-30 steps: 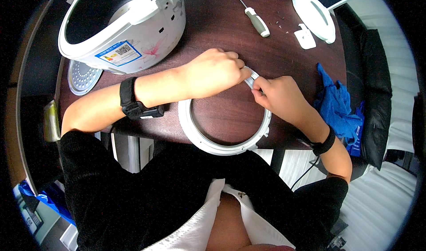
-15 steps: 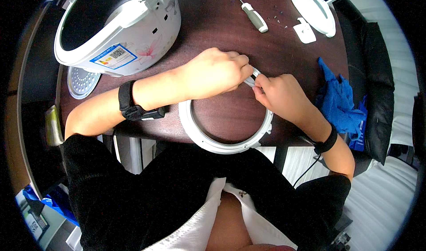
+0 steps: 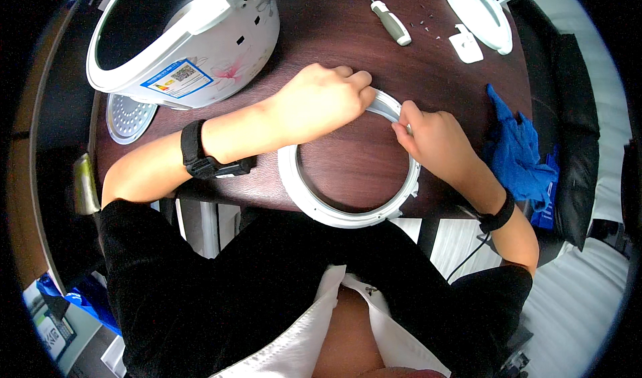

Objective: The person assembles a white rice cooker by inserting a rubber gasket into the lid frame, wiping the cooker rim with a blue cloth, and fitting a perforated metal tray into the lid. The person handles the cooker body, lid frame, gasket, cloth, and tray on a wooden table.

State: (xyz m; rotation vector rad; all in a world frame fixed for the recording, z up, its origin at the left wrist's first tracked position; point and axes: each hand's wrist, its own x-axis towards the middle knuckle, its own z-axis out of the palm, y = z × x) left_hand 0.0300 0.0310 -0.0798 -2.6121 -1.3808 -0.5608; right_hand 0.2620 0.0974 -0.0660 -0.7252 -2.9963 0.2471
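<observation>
Both hands have closed further over the far arc of the flat white plastic ring (image 3: 348, 211) on the dark wooden table (image 3: 348, 157): left hand (image 3: 321, 104) curled over it, right hand (image 3: 431, 140) pinching its rim just beside, suggesting seating work continues.

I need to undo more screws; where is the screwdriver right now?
In the head view the screwdriver lies on the dark table at the far edge, between the white cooker body and the white round lid.
</observation>
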